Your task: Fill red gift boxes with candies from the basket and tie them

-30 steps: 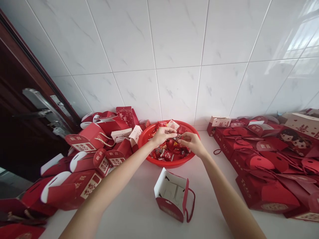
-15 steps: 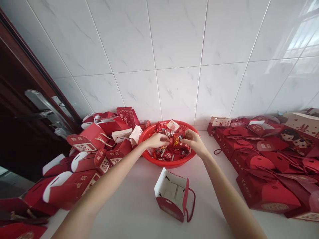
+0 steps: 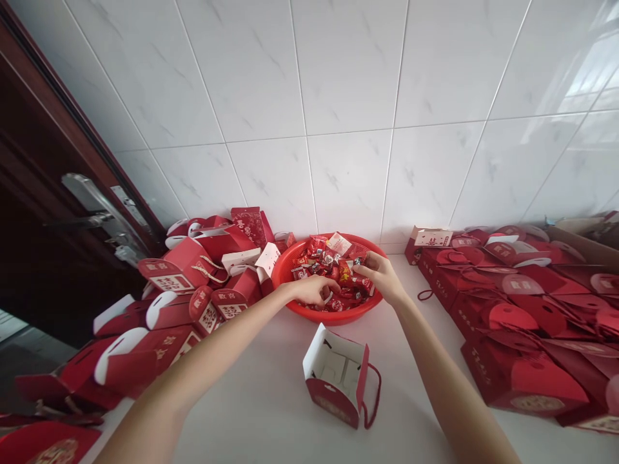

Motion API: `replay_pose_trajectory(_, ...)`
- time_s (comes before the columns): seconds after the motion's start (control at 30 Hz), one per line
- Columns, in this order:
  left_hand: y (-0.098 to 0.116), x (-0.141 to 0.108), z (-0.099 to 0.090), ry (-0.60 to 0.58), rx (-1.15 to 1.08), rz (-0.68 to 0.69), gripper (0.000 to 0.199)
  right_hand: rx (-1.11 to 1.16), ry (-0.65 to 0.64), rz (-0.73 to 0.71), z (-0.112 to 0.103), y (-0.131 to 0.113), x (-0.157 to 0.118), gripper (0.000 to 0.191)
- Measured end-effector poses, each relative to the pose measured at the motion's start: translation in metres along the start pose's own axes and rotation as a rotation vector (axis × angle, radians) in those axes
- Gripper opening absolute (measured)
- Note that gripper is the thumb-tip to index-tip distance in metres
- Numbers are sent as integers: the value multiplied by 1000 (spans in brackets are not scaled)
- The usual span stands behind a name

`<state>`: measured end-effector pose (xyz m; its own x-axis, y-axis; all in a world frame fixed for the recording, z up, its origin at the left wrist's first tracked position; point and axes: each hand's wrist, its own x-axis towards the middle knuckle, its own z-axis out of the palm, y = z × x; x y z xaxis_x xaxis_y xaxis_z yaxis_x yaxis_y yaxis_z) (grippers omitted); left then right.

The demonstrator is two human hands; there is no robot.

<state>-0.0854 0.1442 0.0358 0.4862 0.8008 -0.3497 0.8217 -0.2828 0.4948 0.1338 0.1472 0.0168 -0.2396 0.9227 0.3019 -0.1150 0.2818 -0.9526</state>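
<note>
A red plastic basket [image 3: 280,270] holds a heap of candies [image 3: 345,274] in mostly red wrappers. My left hand [image 3: 315,290] is down among the candies at the front of the basket, fingers curled and closed; what they grip, if anything, is hidden. At the basket's right side my right hand [image 3: 380,270] pinches a small candy [image 3: 358,263] with a dark and red wrapper between thumb and fingers. In front of the basket stands an open red gift box [image 3: 334,377] with a white inside and a red cord handle; no candy shows in it.
Red gift boxes [image 3: 176,264] are piled loosely on the left, beside a dark door with a metal handle [image 3: 104,212]. Closed red gift boxes [image 3: 522,309] stand in rows on the right. A white tiled wall [image 3: 348,180] rises behind the white tabletop [image 3: 251,399].
My left hand has moved down and forward in the basket, away from the candies near my right hand. My right hand stays at the right side. The view has shifted slightly.
</note>
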Motion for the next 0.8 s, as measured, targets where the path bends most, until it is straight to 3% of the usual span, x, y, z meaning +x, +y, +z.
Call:
replay_pose_trajectory(0.23, 0, 1, 2, 3, 143, -11, 43, 16, 1, 15, 0, 0, 0, 40)
replay_pose_trajectory(0.37, 1, 0, -3, 144, 76, 31, 75, 15, 14, 19, 0, 0, 0, 40)
replay_pose_trajectory(0.47, -4, -1, -10, 269, -14, 73, 81, 18, 10, 18, 0, -1, -1, 42)
replay_pose_trajectory(0.7, -15, -5, -17, 344, -100, 147, 64, 9, -30, 10, 0, -3, -1, 35)
replay_pose_trajectory(0.8, -16, -8, -20, 280, -60, 164, 52, 4, -30, 11, 0, -4, -1, 29)
